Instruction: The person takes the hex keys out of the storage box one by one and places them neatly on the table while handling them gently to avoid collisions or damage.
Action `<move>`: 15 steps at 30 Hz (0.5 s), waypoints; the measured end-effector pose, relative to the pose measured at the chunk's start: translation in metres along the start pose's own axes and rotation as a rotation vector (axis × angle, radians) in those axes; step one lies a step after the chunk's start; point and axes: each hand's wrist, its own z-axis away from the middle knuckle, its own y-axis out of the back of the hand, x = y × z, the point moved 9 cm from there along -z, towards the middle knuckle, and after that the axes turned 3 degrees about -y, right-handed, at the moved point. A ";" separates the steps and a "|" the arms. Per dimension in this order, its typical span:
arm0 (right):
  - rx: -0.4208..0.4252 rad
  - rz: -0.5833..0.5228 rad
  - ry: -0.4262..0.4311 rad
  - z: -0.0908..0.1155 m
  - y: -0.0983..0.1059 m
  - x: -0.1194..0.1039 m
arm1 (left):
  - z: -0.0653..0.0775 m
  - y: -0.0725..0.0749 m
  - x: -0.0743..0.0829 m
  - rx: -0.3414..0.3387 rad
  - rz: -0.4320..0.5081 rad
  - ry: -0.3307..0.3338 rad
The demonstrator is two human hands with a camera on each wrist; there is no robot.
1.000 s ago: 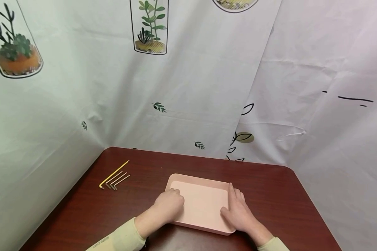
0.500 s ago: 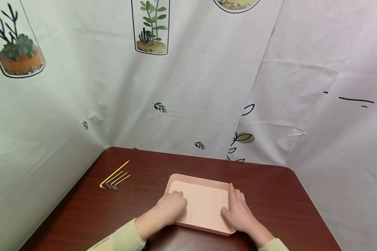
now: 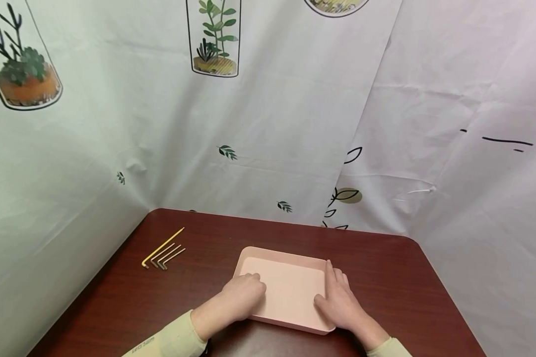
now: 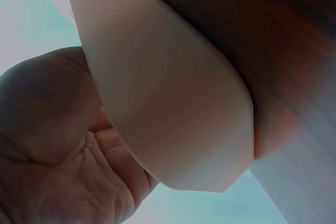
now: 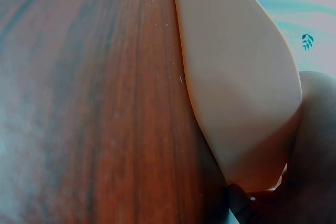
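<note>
A shallow pink tray with rounded corners lies on the dark red-brown table. My left hand reaches over the tray's left side with its fingers bent down inside. Its fingertips are hidden, and the left wrist view shows the palm behind the tray's outer wall. On the right, my right hand grips the tray's side, its thumb inside the rim and its fingers along the outside. From the right wrist, the tray wall rises from the tabletop beside that hand.
Several L-shaped hex keys lie side by side on the table's left part, a long yellow hex key outermost and shorter metal ones beside it. White printed fabric hangs behind the table and along both sides.
My left hand has shifted slightly to the right and nearer me over the tray. My right hand, the tray and the hex keys stay where they were.
</note>
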 end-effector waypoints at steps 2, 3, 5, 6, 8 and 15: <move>0.002 -0.001 0.002 0.000 0.000 0.000 | 0.000 0.000 0.000 -0.002 0.005 -0.003; 0.004 -0.001 0.003 0.000 0.000 0.000 | 0.000 0.000 0.000 -0.002 0.008 -0.005; 0.007 0.000 0.006 0.000 0.001 -0.001 | 0.000 0.000 0.001 -0.003 0.012 -0.010; 0.008 0.002 0.007 0.000 0.001 -0.001 | 0.000 0.001 0.001 -0.004 0.014 -0.013; 0.010 0.003 0.008 0.000 0.001 -0.001 | -0.001 0.001 0.002 -0.005 0.014 -0.020; 0.013 0.000 0.009 0.001 0.001 -0.002 | -0.001 0.002 0.003 -0.007 0.012 -0.032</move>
